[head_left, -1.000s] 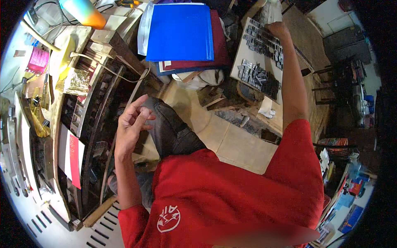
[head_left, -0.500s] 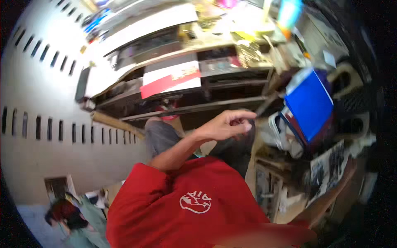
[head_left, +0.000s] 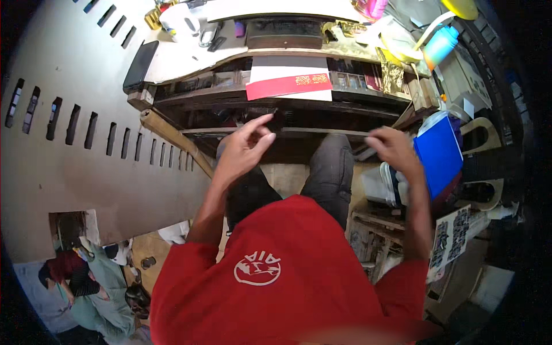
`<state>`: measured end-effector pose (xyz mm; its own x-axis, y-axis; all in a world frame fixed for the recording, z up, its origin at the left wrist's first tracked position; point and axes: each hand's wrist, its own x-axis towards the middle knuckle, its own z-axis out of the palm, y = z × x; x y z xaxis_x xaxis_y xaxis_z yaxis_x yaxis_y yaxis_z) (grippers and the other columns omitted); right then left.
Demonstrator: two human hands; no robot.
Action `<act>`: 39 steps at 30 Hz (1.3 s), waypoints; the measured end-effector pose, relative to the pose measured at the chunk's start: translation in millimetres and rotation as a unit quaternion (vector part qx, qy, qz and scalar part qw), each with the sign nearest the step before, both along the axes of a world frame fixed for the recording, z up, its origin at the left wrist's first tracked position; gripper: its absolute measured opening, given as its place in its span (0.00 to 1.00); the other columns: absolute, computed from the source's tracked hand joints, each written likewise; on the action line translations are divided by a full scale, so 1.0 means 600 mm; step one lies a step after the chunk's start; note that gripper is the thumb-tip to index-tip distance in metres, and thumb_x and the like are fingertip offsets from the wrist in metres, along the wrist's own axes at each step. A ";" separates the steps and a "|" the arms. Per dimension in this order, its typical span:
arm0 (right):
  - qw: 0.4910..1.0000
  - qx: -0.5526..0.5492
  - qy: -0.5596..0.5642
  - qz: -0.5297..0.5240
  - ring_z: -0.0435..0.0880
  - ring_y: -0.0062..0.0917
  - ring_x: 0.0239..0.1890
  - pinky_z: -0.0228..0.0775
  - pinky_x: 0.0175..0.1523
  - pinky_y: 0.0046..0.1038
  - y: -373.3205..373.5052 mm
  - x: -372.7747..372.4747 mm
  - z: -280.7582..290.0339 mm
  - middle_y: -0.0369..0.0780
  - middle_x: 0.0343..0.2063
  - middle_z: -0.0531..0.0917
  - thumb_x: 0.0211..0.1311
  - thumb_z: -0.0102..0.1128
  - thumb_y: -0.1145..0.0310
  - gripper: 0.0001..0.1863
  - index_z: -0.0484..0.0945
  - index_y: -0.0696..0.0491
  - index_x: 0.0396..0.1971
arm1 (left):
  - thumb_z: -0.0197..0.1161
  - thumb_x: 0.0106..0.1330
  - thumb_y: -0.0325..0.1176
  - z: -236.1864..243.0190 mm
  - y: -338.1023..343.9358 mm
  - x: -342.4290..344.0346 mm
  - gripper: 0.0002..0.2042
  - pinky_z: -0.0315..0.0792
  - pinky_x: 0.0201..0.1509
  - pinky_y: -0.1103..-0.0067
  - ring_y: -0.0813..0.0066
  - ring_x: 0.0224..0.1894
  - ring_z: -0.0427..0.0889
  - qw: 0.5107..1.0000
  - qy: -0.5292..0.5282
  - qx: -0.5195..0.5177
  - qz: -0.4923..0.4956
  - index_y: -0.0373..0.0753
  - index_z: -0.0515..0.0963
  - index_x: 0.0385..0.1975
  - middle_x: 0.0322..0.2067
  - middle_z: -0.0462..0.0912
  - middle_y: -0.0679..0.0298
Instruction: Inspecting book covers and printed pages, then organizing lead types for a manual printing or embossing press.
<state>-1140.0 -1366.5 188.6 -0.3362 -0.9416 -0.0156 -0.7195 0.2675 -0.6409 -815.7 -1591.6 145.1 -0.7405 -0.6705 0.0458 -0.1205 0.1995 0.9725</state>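
Note:
My left hand [head_left: 246, 150] is raised above my knees with thumb and fingers apart, holding nothing. Level with it on the right, my right hand [head_left: 394, 149] has loosely bent fingers, slightly smeared by motion, and no object shows in it. Ahead of both lies a red strip [head_left: 276, 86] with gold markings, resting across a white sheet [head_left: 287, 64] at the front of the desk. Neither hand touches these. The blue folder [head_left: 439, 155] is the thing nearest to my right hand, just beyond it on the right.
A dark wooden desk [head_left: 368, 109] with an open front spans the far side. On it are a yellow lamp [head_left: 399, 46], a blue bottle [head_left: 441, 45] and crumpled gold foil [head_left: 393, 75]. A slotted wall [head_left: 75, 172] stands left. Behind, at lower left, sits another person [head_left: 75, 270].
My head view has turned, so the desk sits more centrally. My left hand has drawn back leftward with its fingers spread wider. My right arm has come forward, bringing that hand into view.

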 end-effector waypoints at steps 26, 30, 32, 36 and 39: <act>0.947 -0.075 0.311 0.001 0.73 0.38 0.45 0.64 0.47 0.43 -0.076 0.112 -0.224 0.40 0.37 0.75 0.59 0.69 0.61 0.19 0.82 0.39 0.52 | 0.66 0.70 0.44 -0.252 -0.140 0.132 0.20 0.83 0.48 0.65 0.61 0.43 0.85 0.852 0.163 0.311 0.388 0.33 0.75 0.50 0.43 0.82 0.54; 0.960 -0.039 0.278 0.014 0.74 0.38 0.47 0.67 0.50 0.44 -0.037 0.149 -0.210 0.39 0.37 0.76 0.60 0.69 0.63 0.18 0.82 0.41 0.51 | 0.62 0.74 0.43 -0.249 -0.092 0.174 0.18 0.80 0.51 0.64 0.62 0.46 0.84 0.860 0.151 0.326 0.363 0.35 0.77 0.52 0.47 0.83 0.56; 0.960 -0.037 0.277 0.019 0.75 0.39 0.47 0.68 0.51 0.44 -0.036 0.155 -0.193 0.40 0.37 0.77 0.61 0.69 0.63 0.18 0.82 0.43 0.52 | 0.61 0.73 0.45 -0.246 -0.087 0.179 0.18 0.80 0.52 0.65 0.62 0.46 0.85 0.858 0.133 0.323 0.376 0.36 0.77 0.51 0.46 0.83 0.57; 0.982 -0.075 0.172 0.014 0.80 0.43 0.46 0.73 0.50 0.43 -0.067 0.144 -0.166 0.44 0.41 0.80 0.62 0.68 0.64 0.19 0.80 0.50 0.52 | 0.68 0.68 0.48 -0.242 -0.081 0.170 0.25 0.83 0.43 0.68 0.63 0.41 0.85 0.853 0.151 0.331 0.374 0.31 0.75 0.52 0.44 0.82 0.56; 0.983 -0.065 0.174 0.014 0.82 0.43 0.45 0.77 0.49 0.42 -0.113 0.136 -0.177 0.45 0.40 0.81 0.61 0.68 0.67 0.18 0.81 0.52 0.50 | 0.66 0.69 0.51 -0.239 -0.061 0.168 0.27 0.84 0.41 0.70 0.62 0.40 0.85 0.865 0.104 0.328 0.365 0.30 0.74 0.52 0.44 0.82 0.54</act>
